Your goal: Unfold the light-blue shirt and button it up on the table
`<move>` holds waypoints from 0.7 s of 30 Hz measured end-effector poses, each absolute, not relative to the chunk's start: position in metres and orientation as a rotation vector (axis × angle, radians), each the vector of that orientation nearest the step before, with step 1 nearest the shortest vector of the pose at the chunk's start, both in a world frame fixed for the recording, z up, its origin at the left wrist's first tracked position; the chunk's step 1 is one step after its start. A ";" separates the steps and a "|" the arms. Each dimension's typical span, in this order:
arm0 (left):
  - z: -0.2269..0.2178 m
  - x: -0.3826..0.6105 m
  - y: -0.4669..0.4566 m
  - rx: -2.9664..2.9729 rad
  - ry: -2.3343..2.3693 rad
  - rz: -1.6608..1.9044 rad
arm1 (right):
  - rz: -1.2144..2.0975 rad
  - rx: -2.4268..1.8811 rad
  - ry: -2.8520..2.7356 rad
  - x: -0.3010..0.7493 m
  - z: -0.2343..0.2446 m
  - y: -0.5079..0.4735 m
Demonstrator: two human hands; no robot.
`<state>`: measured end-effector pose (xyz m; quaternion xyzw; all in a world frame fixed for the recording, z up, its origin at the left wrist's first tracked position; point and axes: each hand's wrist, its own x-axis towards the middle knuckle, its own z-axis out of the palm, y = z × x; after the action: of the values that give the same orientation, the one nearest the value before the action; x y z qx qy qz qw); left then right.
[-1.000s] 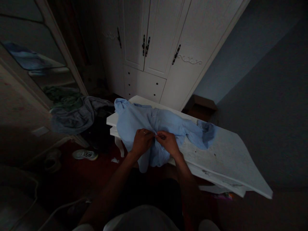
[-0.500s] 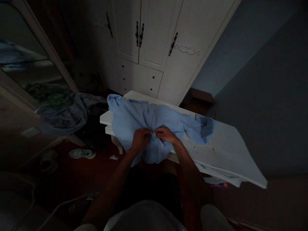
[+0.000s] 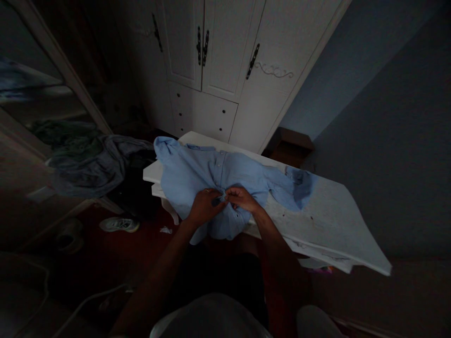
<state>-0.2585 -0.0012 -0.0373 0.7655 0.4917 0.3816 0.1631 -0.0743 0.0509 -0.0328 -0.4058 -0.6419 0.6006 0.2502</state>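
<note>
A light blue button-up shirt (image 3: 186, 173) lies spread over a white table (image 3: 334, 211), its lower part hanging past the front edge. Small buttons run down its middle placket above my hands. My left hand (image 3: 206, 204) pinches the cloth at the placket. Close against it, my right hand (image 3: 241, 198) grips the other side of the same spot, with the fingertips nearly meeting. Whether a button sits between the fingers is hidden. One sleeve with a darker blue cuff (image 3: 303, 185) stretches to the right across the tabletop.
A white wardrobe (image 3: 218, 56) with dark handles stands behind the table. To the left, grey and green clothes (image 3: 91, 159) are heaped by a mirror. A shoe (image 3: 120, 224) rests on the red floor. A brown box (image 3: 294, 145) is beside the wardrobe.
My left hand has turned, its thumb and fingers now reaching over toward my right fingertips. The right hand stays almost in place at the placket. The view has shifted slightly.
</note>
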 end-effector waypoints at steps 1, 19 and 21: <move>-0.039 -0.257 -0.002 2.194 1.432 1.087 | 1.630 -1.099 -1.747 -0.074 -0.034 0.051; -0.060 -0.250 0.003 1.962 1.473 1.373 | 0.736 -0.842 -2.035 -0.077 -0.048 0.038; -0.059 -0.250 0.003 1.928 1.439 1.394 | 0.643 -0.868 -2.058 -0.078 -0.047 0.036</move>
<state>-0.2500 0.0031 -0.0593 0.6821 0.5091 0.4932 0.1796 -0.0782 0.0364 -0.0474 -0.3427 -0.8125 0.2540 0.3973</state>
